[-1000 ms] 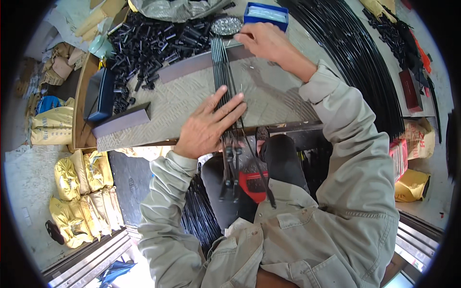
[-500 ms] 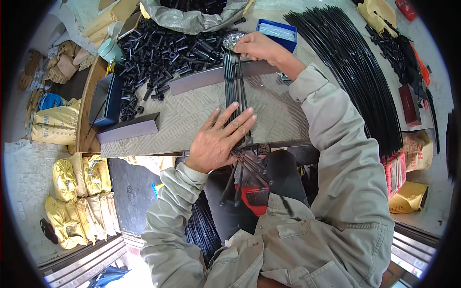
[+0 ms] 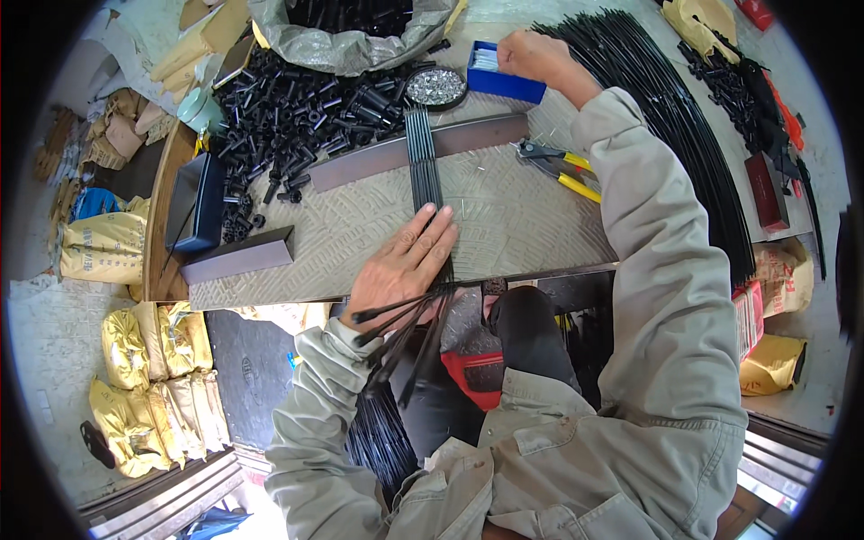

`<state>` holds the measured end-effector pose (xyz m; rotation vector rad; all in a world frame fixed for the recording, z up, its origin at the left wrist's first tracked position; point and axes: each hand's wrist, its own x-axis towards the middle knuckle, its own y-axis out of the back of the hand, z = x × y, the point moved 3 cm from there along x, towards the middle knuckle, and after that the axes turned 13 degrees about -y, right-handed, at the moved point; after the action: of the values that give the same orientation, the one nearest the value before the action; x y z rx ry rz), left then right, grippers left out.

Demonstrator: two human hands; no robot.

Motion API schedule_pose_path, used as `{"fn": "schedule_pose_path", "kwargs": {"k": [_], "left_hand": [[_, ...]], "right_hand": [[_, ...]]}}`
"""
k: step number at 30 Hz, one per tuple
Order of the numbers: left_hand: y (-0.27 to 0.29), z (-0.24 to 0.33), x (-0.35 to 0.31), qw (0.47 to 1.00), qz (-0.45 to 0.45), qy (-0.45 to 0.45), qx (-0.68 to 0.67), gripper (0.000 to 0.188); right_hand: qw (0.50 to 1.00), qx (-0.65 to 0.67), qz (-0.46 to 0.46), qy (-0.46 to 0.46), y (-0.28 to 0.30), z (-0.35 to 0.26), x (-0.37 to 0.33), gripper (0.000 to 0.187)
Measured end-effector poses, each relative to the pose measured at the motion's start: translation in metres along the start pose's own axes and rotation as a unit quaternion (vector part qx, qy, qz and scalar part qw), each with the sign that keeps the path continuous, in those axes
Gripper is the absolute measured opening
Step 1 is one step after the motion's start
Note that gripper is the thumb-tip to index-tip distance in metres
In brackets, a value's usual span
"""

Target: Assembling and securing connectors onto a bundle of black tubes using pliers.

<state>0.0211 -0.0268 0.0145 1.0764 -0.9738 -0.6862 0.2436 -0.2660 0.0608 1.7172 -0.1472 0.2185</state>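
My left hand (image 3: 400,265) lies flat, fingers stretched out, over a narrow row of thin black rods (image 3: 421,162) on the table. The rods' far ends rest across a long metal bar (image 3: 360,162). Their thicker near ends fan out past the table's front edge, over my lap. At the far side, my right hand (image 3: 544,61) is at a small blue box (image 3: 504,85) of thin, pale, clear-looking pieces. Its fingers are curled down at the box's rim; the fingertips and anything in them are hidden. A round black dish (image 3: 436,88) of small shiny bits stands left of the box.
Yellow-handled pliers (image 3: 576,183) lie beneath my right forearm. Loose black tubular parts (image 3: 306,117) heap at the far left, before a grey sack (image 3: 360,49). A thick bundle of long black rods (image 3: 666,117) covers the right side. A dark blue tray (image 3: 196,202) stands left.
My right hand has left the rods' far ends beside the dish and moved right to the blue box. The rods now lie closer together, and their near ends have swung left. The pliers are uncovered.
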Motion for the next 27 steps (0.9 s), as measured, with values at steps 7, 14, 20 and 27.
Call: {"fn": "schedule_pose_path", "kwargs": {"k": [7,14,20,27], "left_hand": [[-0.003,-0.002,0.0,1.0,0.008,0.004,-0.011,0.068],[0.013,0.001,0.013,0.995,-0.056,0.033,0.079,0.07],[0.003,-0.005,0.006,0.998,-0.019,0.039,0.035,0.061],[0.002,-0.008,0.004,0.998,-0.034,0.03,0.044,0.061]], "right_hand": [[0.998,0.023,-0.053,0.031,-0.005,0.012,0.013,0.01],[0.995,0.037,-0.081,0.037,-0.015,0.019,0.018,0.01],[0.987,0.131,0.082,0.044,-0.004,0.013,0.006,0.011],[0.944,0.284,-0.084,0.147,-0.026,-0.057,-0.055,0.014]]}}
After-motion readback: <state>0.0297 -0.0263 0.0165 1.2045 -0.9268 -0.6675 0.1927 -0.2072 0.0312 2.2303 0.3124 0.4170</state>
